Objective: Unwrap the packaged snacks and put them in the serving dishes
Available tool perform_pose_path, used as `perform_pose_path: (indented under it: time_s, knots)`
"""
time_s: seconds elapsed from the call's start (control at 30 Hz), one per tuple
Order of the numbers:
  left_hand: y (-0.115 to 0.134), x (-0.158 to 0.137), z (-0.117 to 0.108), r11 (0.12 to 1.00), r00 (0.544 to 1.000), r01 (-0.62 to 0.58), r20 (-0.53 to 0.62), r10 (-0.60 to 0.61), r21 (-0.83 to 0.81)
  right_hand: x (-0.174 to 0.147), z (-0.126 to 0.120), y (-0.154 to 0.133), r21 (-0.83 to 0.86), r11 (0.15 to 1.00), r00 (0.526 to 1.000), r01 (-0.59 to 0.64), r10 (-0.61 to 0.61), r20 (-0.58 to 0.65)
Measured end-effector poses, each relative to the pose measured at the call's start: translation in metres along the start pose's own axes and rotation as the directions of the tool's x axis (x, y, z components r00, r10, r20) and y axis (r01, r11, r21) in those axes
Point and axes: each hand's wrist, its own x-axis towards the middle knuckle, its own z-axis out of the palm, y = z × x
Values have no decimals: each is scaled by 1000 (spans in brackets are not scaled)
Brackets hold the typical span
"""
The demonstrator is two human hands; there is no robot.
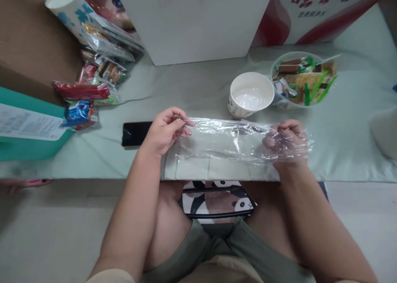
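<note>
A thin, crinkled clear plastic bag is stretched sideways just above the front edge of the table. My left hand pinches its left end between thumb and fingers. At the other end, my right hand has its fingers curled on the plastic, and the film covers part of that hand. A paper cup with crumpled clear plastic inside stands behind the bag. Left of it, a black phone lies flat, partly behind my left hand.
A clear bowl of wrapped snacks stands beside the cup. White box and red-and-white carton rise at the back. Snack packets, a stack of paper cups and a teal box crowd the left side.
</note>
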Motion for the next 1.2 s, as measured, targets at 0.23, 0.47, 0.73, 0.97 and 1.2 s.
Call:
perform_pose_path:
  time_s: [0.23,0.47,0.73,0.97,1.2]
  knots:
    - [14,1,2,983,989,110,-82,-123,-146,-3,-8,-9,144,985,991,-97,81,107]
    - [13,0,-2,976,993,116,1,-118,-182,-6,-1,-14,25,987,987,-156,155,51]
    - [8,-7,-2,999,999,28,20,-29,44,-12,-1,-2,-249,946,975,-206,219,26]
    - [2,-3,-7,983,995,-41,-87,57,176,-19,-8,-9,-340,908,940,-245,308,145]
    - [1,-2,-16,973,982,-113,-128,140,200,-10,-6,-13,-47,986,981,-160,154,-117]
